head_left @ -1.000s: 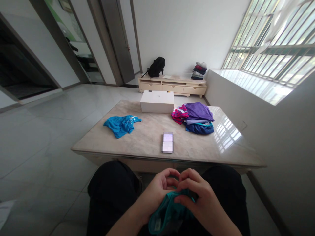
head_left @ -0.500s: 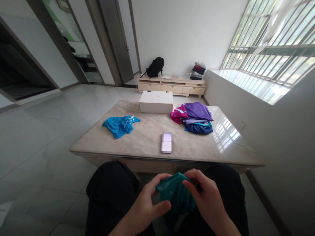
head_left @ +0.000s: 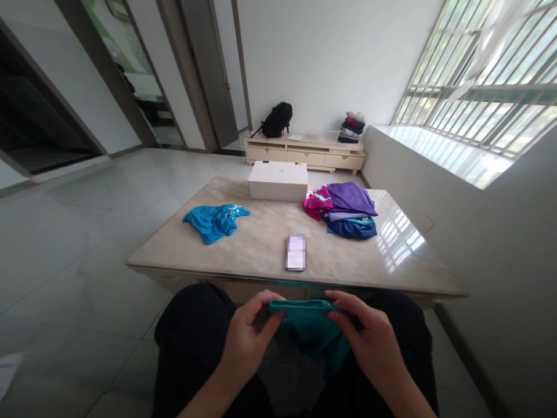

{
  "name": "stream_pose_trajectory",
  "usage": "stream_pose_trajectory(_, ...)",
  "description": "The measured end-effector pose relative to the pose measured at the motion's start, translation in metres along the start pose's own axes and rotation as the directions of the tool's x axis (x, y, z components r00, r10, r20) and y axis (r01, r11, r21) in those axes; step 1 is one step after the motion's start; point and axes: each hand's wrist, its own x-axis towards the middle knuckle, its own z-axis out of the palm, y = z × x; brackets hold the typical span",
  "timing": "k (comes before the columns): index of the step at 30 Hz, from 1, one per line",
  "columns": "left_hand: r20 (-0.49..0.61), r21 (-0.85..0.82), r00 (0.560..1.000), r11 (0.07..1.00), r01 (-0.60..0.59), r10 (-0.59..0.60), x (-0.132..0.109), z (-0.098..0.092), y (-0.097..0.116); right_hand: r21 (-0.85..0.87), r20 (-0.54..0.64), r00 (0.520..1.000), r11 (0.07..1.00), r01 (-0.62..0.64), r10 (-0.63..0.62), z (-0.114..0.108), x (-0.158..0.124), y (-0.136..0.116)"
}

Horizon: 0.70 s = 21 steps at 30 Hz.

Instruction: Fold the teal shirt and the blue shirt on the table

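A teal garment (head_left: 311, 328) was held over the lap at 6 o'clock of the view, just below the near edge of a marble-topped table (head_left: 256, 247). Its upper hem was pulled level: the left end was pinched by the left hand (head_left: 246, 339), thumb and fingers closed on the cloth, and the right end was gripped in the same way by the right hand (head_left: 369, 339). The rest of the cloth hung between the 2 hands over black trousers (head_left: 191, 337). At 12 o'clock from the garment, a phone (head_left: 296, 252) with a blurred screen lay flat on the table. A crumpled blue garment (head_left: 213, 220) lay at 10 o'clock from the phone, well apart from it. A white box (head_left: 277, 180) stood at 12 o'clock near the far edge, and a pile of clothes (head_left: 348, 209), purple on top, was set just beside it at 2 o'clock. Beyond the table, a low cabinet (head_left: 304, 155) stood against the wall, with a black backpack (head_left: 277, 119) on one end and a stack of folded clothes (head_left: 352, 126) on the other.
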Motion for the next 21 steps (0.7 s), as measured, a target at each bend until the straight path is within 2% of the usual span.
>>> stream_pose_trajectory(4, 0.022, 0.066, 1.0, 0.998, -0.015, 0.014, -0.011, 0.008, -0.006, -0.028, 0.077, 0.995, 0.998, 0.064, -0.062, -0.005, -0.003, -0.007)
stream_pose_trajectory(8, 0.091, 0.101, 0.996, 0.995, -0.019, 0.01, -0.044, 0.009, -0.025, -0.036, 0.16, 0.98, 0.991, 0.126, -0.118, -0.01, -0.022, -0.013)
stream_pose_trajectory(10, 0.09, 0.172, 0.993, 0.981, -0.089, 0.074, -0.06, 0.006, -0.036, -0.032, 0.194, 0.967, 0.985, 0.171, -0.162, -0.012, -0.034, -0.011)
stream_pose_trajectory(12, 0.097, 0.258, 0.978, 0.944, -0.204, 0.184, -0.067, 0.003, -0.042, -0.028, 0.224, 0.955, 0.978, 0.208, -0.197, -0.014, -0.043, -0.006)
stream_pose_trajectory(14, 0.138, 0.318, 0.948, 0.893, -0.318, 0.288, -0.058, 0.002, -0.04, -0.055, 0.204, 0.957, 0.974, 0.22, -0.205, -0.017, -0.042, -0.003)
stream_pose_trajectory(16, 0.188, 0.323, 0.927, 0.871, -0.37, 0.324, -0.036, 0.006, -0.03, -0.12, 0.126, 0.966, 0.963, 0.241, -0.226, -0.023, -0.03, -0.003)
stream_pose_trajectory(18, 0.206, 0.297, 0.935, 0.892, -0.34, 0.288, -0.008, 0.012, -0.015, -0.207, 0.045, 0.957, 0.935, 0.288, -0.285, -0.029, -0.01, -0.006)
stream_pose_trajectory(21, 0.148, 0.301, 0.961, 0.915, -0.268, 0.233, 0.03, 0.025, 0.007, -0.387, -0.02, 0.924, 0.855, 0.346, -0.383, -0.035, 0.021, -0.01)
